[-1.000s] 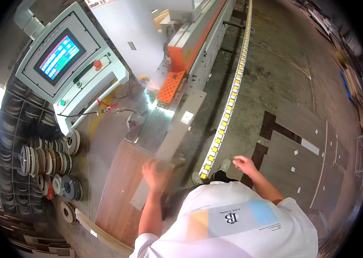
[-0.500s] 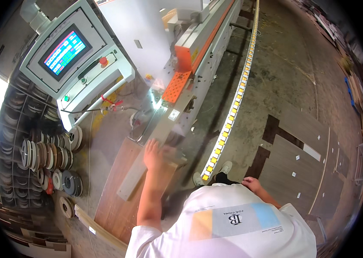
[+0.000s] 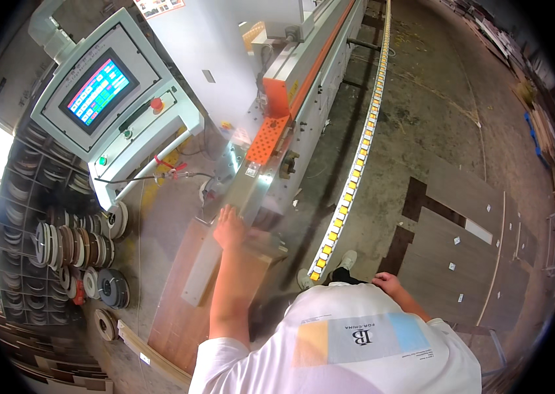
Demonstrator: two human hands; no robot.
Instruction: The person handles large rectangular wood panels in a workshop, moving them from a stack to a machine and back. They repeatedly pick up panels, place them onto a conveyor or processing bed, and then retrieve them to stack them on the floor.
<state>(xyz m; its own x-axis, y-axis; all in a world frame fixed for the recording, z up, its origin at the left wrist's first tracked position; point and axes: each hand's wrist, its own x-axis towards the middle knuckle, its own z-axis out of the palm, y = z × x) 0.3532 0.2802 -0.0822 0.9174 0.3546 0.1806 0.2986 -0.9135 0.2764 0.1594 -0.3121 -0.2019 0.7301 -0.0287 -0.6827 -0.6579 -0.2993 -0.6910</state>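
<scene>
My left hand (image 3: 229, 227) lies on a long narrow grey-beige board (image 3: 202, 272), its fingers stretched forward over the top. The board's far end, with a white label (image 3: 252, 169), reaches the orange perforated guard (image 3: 269, 140) of a large white machine (image 3: 205, 46). Beneath the board's near end is a reddish-brown wood-look panel (image 3: 176, 295). Down at my right side, my right hand (image 3: 389, 284) is loosely curled, with nothing visible in it. The area just right of my left hand is blurred.
A control panel (image 3: 149, 121) with a lit screen and red button stands left of the machine. Rolls of edge strip (image 3: 74, 243) sit at far left. A curved track with yellow blocks (image 3: 344, 210) runs along the right. Grey-brown panels (image 3: 448, 253) lie on the floor beyond.
The narrow board has slid forward, its label now closer to the orange guard. My left hand has moved forward with it. My right hand stays at my side. The view has shifted slightly.
</scene>
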